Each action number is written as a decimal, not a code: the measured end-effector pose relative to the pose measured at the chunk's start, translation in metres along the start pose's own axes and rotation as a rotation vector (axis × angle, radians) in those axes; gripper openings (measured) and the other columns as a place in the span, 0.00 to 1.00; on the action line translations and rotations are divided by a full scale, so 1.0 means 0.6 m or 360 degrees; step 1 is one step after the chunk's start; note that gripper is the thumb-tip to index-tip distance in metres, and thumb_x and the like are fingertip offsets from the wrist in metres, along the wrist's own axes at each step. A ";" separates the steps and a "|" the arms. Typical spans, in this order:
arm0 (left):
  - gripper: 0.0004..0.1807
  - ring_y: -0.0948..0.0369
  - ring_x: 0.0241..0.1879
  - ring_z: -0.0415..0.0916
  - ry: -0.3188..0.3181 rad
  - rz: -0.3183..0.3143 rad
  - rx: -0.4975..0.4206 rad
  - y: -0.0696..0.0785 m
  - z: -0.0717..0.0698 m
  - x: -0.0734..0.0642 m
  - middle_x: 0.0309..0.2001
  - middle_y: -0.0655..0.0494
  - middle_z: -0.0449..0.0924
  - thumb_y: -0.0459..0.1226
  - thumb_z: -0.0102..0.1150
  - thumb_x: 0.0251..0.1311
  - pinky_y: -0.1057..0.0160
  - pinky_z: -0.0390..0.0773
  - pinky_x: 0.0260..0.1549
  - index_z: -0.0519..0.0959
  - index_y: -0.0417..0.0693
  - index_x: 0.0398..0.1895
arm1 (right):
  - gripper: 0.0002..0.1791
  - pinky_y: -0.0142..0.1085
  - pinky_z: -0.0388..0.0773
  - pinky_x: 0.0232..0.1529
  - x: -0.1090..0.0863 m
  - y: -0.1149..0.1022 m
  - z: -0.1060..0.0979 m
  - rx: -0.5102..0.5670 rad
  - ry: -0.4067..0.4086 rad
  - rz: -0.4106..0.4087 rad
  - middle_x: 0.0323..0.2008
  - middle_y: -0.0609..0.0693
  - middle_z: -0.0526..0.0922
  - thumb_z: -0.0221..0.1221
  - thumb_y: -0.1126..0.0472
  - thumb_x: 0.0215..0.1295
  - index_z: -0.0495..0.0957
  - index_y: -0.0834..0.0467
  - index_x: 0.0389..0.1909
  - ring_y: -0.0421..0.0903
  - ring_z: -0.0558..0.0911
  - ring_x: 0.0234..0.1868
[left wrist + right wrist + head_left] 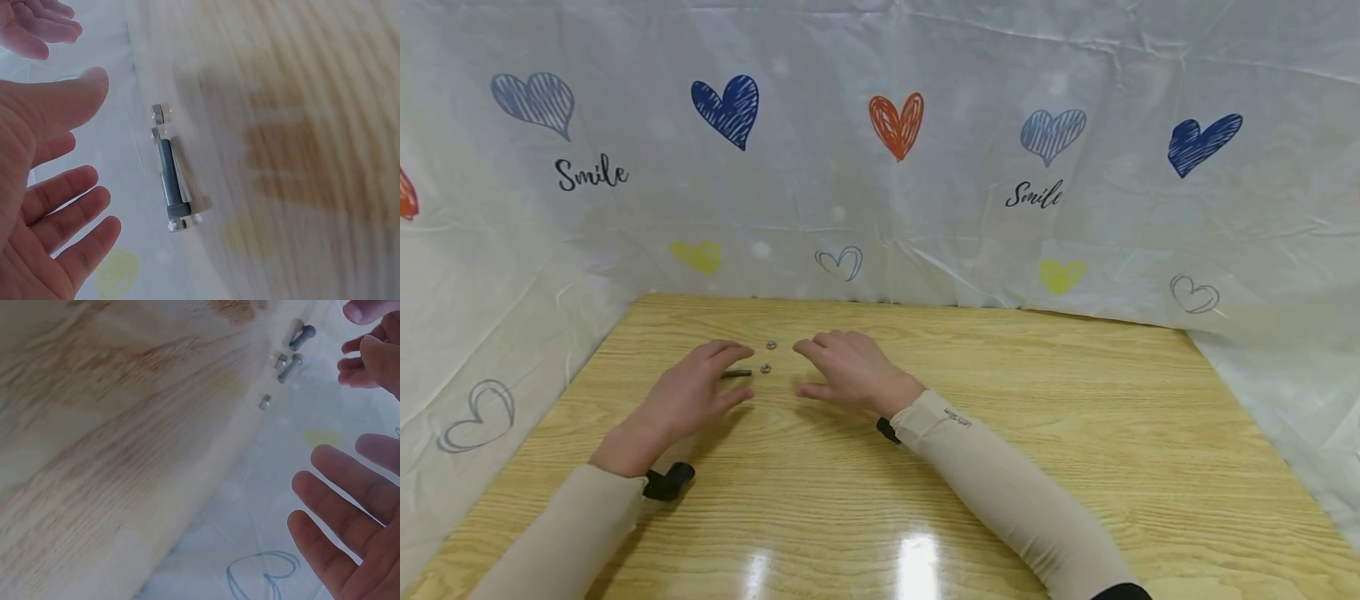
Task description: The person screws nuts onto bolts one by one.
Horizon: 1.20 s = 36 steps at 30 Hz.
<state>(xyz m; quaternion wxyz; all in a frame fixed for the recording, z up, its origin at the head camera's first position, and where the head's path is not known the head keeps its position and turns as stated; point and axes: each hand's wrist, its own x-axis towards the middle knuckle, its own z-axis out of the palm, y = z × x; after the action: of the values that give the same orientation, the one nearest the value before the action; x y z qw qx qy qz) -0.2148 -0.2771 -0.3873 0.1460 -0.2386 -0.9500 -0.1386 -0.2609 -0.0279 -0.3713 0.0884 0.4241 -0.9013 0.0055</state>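
Observation:
My left hand (696,392) hovers above the table on the left, fingers spread and holding nothing. Facing it across a small gap, my right hand (853,371) is also loosely spread, with nothing in its grasp. Between them lie two small metal nuts, one farther back (771,345) and one nearer (765,368). A dark bolt (169,175) rests on the wood close by the left hand; the head view shows only its shank end (741,373) past the fingers. Beside it, a silver bolt (290,367) appears in the wrist views, hidden by the left hand in the head view.
The wood-grain table (1000,450) reaches back to a white sheet (962,192) printed with hearts and the word Smile. The sheet also hangs along the left and right sides. Black wrist-camera mounts (670,482) sit under both wrists, beside beige sleeves (1007,483).

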 end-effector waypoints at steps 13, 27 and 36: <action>0.29 0.41 0.52 0.71 -0.0098 -0.0103 -0.0067 -0.016 -0.006 -0.003 0.54 0.39 0.73 0.40 0.68 0.55 0.41 0.73 0.46 0.74 0.39 0.59 | 0.33 0.37 0.75 0.47 0.032 -0.013 0.014 0.0013 -0.0033 -0.0008 0.53 0.44 0.78 0.54 0.36 0.65 0.66 0.48 0.66 0.42 0.78 0.48; 0.28 0.41 0.50 0.73 -0.0149 -0.0123 -0.0063 -0.039 -0.006 -0.002 0.52 0.38 0.73 0.40 0.68 0.55 0.41 0.73 0.45 0.74 0.38 0.58 | 0.30 0.35 0.74 0.48 0.063 -0.027 0.017 0.0057 -0.0083 -0.0028 0.51 0.42 0.77 0.54 0.38 0.66 0.67 0.47 0.65 0.39 0.77 0.46; 0.26 0.43 0.45 0.75 -0.0165 -0.0117 -0.0064 -0.051 -0.007 0.003 0.50 0.39 0.74 0.39 0.68 0.56 0.43 0.75 0.40 0.75 0.37 0.56 | 0.28 0.34 0.75 0.46 0.079 -0.027 0.023 0.0145 -0.0130 -0.0011 0.53 0.41 0.76 0.55 0.40 0.66 0.68 0.46 0.64 0.39 0.77 0.47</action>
<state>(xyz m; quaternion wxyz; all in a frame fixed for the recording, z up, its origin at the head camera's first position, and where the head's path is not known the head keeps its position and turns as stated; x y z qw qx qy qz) -0.2306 -0.3037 -0.3885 0.0867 -0.2133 -0.9614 -0.1504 -0.2803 -0.0753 -0.3781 0.0322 0.4306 -0.9015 0.0290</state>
